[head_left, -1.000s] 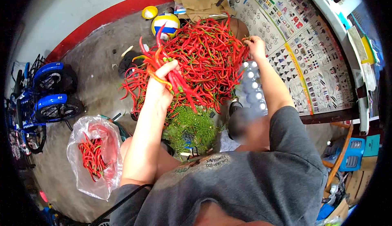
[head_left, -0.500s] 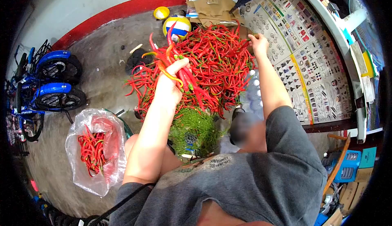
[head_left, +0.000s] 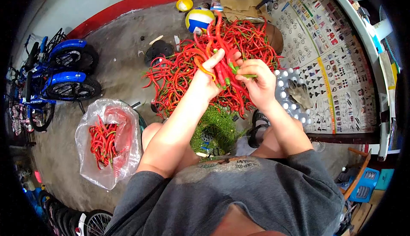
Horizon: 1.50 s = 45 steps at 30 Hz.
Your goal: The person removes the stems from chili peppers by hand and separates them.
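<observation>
My left hand [head_left: 208, 77] is closed around a bunch of long red chili peppers [head_left: 221, 71], tips pointing away from me and green stem ends towards me. One curved pepper in the bunch is orange-yellow. Close against the bunch, my right hand [head_left: 261, 84] pinches a green chili stem [head_left: 248, 76]; whether a pepper is still attached is hidden by the fingers. Beneath both hands spreads a large pile of red chilies [head_left: 166, 88]. Nearer my body lies a heap of green stems [head_left: 218, 127].
A clear plastic bag [head_left: 130, 131] holding red chilies [head_left: 102, 144] stands at left. Blue-fendered bicycles [head_left: 70, 78] are beyond it. A ball [head_left: 199, 19], yellow bowl [head_left: 184, 4] and cardboard [head_left: 239, 1] sit behind the pile. White-capped bottles [head_left: 282, 93] and a glove [head_left: 300, 94] lie right.
My right hand has come from the far right side of the pile to the bunch in my left hand. The view has shifted, and the bottles and glove now show more fully.
</observation>
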Each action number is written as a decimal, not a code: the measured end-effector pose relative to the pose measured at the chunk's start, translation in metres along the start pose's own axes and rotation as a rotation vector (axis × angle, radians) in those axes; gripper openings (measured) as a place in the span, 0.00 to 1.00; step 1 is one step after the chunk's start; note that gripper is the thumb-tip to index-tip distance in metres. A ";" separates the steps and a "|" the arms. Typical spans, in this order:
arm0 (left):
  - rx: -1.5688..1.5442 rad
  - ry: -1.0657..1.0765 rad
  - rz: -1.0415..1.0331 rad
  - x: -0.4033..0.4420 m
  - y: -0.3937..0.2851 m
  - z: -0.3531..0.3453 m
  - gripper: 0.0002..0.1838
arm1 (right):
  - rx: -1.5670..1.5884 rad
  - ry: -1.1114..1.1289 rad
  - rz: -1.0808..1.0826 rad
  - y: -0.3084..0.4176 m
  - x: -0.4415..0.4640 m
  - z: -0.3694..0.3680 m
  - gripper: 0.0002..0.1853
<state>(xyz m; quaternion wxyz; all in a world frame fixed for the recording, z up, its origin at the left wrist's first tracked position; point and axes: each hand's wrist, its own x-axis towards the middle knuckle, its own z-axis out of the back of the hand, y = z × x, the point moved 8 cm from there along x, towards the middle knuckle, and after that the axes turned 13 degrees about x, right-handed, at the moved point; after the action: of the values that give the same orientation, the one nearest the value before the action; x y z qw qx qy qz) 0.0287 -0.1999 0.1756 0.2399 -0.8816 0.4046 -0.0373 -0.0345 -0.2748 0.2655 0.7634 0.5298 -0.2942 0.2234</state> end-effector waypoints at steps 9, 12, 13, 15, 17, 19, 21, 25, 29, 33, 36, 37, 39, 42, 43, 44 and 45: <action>0.255 -0.075 -0.056 -0.005 -0.020 0.011 0.16 | -0.027 0.212 0.023 0.002 0.003 -0.009 0.11; 0.361 -0.152 -0.101 -0.008 -0.026 0.010 0.14 | -0.041 0.245 0.007 -0.002 0.000 -0.015 0.12; 0.403 -0.251 -0.134 -0.006 -0.028 0.023 0.13 | -0.066 0.224 -0.063 -0.005 0.001 -0.015 0.11; 0.468 -0.328 -0.184 -0.010 -0.033 0.022 0.13 | -0.141 0.219 -0.121 -0.009 0.002 -0.013 0.12; 0.577 -0.459 -0.280 -0.012 -0.042 0.026 0.10 | -0.117 0.218 -0.276 -0.013 0.004 -0.010 0.12; 0.583 -0.483 -0.306 -0.014 -0.041 0.024 0.10 | -0.270 0.232 -0.296 -0.017 0.004 -0.011 0.13; 0.620 -0.518 -0.342 -0.016 -0.038 0.021 0.10 | -0.371 0.230 -0.232 -0.018 0.002 -0.017 0.14; 0.668 -0.510 -0.355 -0.016 -0.035 0.015 0.10 | -0.476 0.214 -0.014 -0.013 0.001 -0.022 0.12; 0.767 -0.442 -0.354 -0.011 -0.035 0.017 0.10 | -0.459 0.350 0.069 -0.011 0.006 -0.023 0.09; 0.751 -0.346 -0.122 -0.009 -0.023 0.022 0.11 | -0.149 0.441 -0.003 -0.023 0.007 -0.019 0.07; 0.608 -0.248 -0.042 -0.004 -0.015 0.026 0.10 | 0.199 0.401 -0.192 -0.029 0.005 -0.013 0.05; 0.552 -0.241 -0.026 -0.002 -0.014 0.027 0.10 | 0.318 0.335 -0.340 -0.034 0.004 -0.011 0.05; 0.469 -0.253 -0.064 0.000 -0.019 0.026 0.10 | 0.433 0.263 -0.535 -0.050 -0.001 -0.006 0.05; 0.623 -0.403 -0.308 -0.006 -0.044 0.023 0.12 | 0.225 0.229 -0.655 -0.059 -0.010 -0.002 0.07; 0.621 -0.401 -0.309 -0.006 -0.044 0.023 0.12 | 0.108 0.293 -0.619 -0.058 -0.013 -0.008 0.08; 0.673 -0.390 -0.328 -0.006 -0.044 0.023 0.11 | 0.050 0.389 -0.568 -0.053 -0.012 -0.014 0.08; 0.726 -0.379 -0.344 -0.007 -0.045 0.022 0.11 | 0.041 0.358 -0.486 -0.050 -0.010 -0.015 0.08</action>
<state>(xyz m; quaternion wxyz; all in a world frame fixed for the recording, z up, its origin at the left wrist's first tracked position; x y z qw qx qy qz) 0.0615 -0.1612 0.1779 0.5941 -0.7861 0.1616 -0.0542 -0.0059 -0.2784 0.2206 0.8233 0.5523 -0.0147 0.1300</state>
